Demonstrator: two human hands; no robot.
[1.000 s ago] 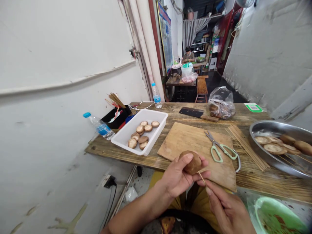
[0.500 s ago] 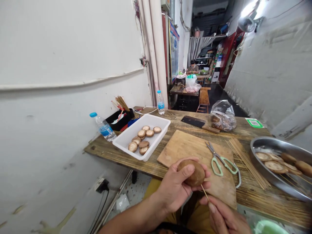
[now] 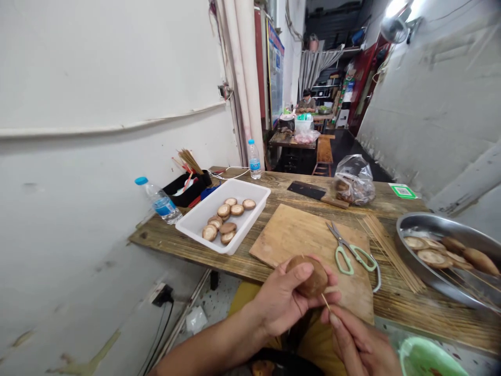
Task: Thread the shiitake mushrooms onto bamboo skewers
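Note:
My left hand (image 3: 282,296) is closed around a brown mushroom cap (image 3: 310,279), thumb across its top. A thin wooden skewer (image 3: 325,301) enters the cap's near edge, and a small pale tip shows at the far edge. My right hand (image 3: 358,337) pinches the skewer's lower end between thumb and fingers. Both hands are over the near edge of a wooden cutting board (image 3: 282,230). Scissors (image 3: 349,250) with pale green handles lie on the board. A white tray (image 3: 242,235) to the left holds several mushroom caps (image 3: 224,210).
At right, a steel basin (image 3: 403,245) holds skewered mushrooms (image 3: 434,257); loose skewers (image 3: 391,256) lie beside it. Behind the board are a cleaver (image 3: 309,191) and a plastic bag (image 3: 358,180). Two water bottles (image 3: 159,202) stand left and back. A green bowl (image 3: 426,355) is low right.
The right hand has moved closer to the mushroom, and less skewer shows between them. A tip now shows at the cap's far edge. The whole view has shifted slightly.

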